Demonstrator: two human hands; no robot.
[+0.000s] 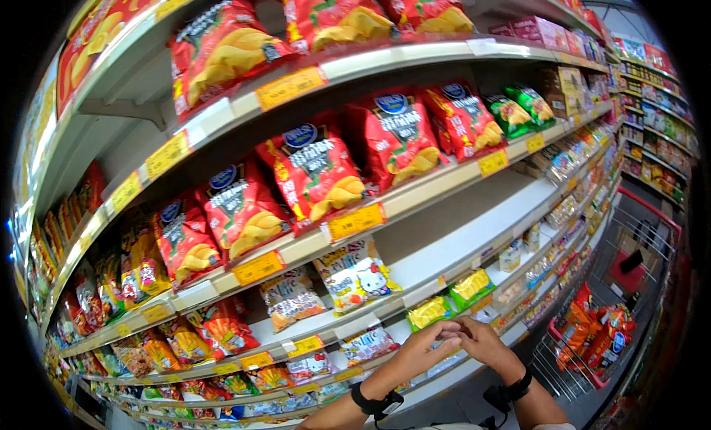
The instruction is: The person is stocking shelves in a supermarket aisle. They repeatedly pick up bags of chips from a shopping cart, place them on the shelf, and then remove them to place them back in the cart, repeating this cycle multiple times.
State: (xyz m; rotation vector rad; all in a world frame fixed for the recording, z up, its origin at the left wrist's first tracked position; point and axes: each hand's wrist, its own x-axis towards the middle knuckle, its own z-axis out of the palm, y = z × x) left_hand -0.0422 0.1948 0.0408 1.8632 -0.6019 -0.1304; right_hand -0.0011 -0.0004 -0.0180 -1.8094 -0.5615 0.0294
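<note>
My left hand [432,346] and my right hand [483,342] meet at the fingertips in front of the shelves. The left thumb stands apart from its fingers, and the right fingers curve loosely toward the left ones. I see nothing held in either; the palms are partly hidden. Both wrists wear black bands. Just beyond the hands lie a yellow-and-green snack bag [429,312] and a similar bag [472,288] on a low shelf. Further left are a white bag with a cartoon cat [359,276] and a brown-and-white snack bag [292,300].
Red potato chip bags [315,171] line the shelf above, with yellow price tags [355,221] along its edge. To the right stands a shopping cart [570,378] holding orange-red snack bags [596,330]. Another stocked shelf [652,119] rises across the aisle.
</note>
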